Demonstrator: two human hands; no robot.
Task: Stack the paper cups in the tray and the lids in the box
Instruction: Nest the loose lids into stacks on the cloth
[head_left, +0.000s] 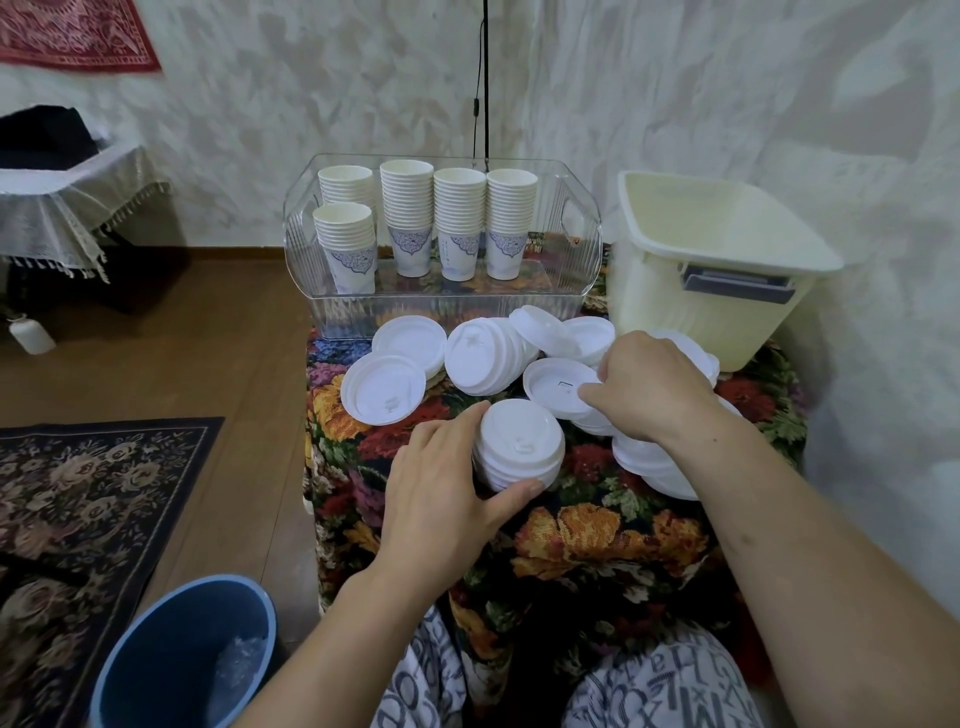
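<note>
Bench (597, 540) under floral cloth. Cream box (727, 270) stood far right; clear tray (582, 244) beside it held five cup stacks (460, 223). Loose lids (395, 387) lay in front. Left grip (441, 488) curled round lid stack (519, 449). Right grip (649, 384) pinched a lid (558, 387).

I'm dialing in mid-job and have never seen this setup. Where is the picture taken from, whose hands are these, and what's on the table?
There is no machine: a person works bare-handed, and the single picture comes from a camera on their head, looking down. The left hand holds a stack of white lids in its grip. The right hand pinches a single lid among loose lids scattered on the floral tablecloth. Behind them, a clear tray holds five stacks of paper cups. The cream box stands to the right; no lids show inside it.
</note>
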